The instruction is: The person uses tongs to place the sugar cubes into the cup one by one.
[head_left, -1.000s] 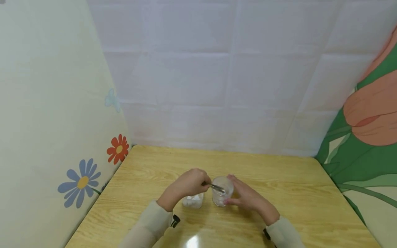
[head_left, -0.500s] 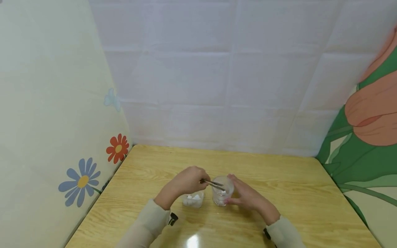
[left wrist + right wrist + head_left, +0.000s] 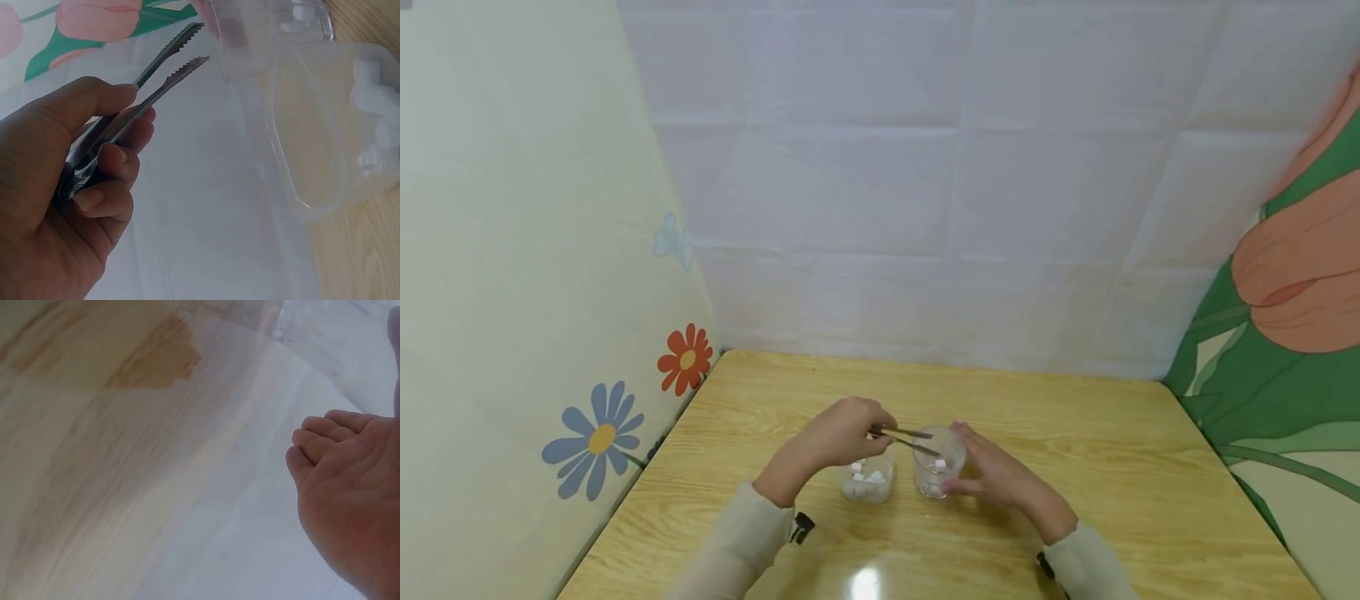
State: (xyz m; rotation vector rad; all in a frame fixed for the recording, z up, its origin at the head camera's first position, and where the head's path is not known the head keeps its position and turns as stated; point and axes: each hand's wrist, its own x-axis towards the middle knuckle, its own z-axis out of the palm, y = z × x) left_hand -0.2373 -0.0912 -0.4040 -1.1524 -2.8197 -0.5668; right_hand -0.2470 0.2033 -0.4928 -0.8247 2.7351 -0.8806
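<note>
My left hand holds metal tongs with serrated ends, pointing right over the mouth of a clear cup. The two arms of the tongs stand apart with nothing between them, as the left wrist view shows at the toothed tips. A small white cube lies inside the cup. My right hand grips the cup from the right, thumb in front and fingers behind. Left of the cup, a clear plastic box contains several white cubes; my left hand is just above its far side.
Both containers stand on a wood-grain table. A white sheet hangs behind it. Flower-printed panels flank the table, with a blue flower at left and a large tulip at right.
The tongs have spread apart and the white cube now lies free in the cup. My left hand has drawn slightly back to the left. The right hand stays put.
</note>
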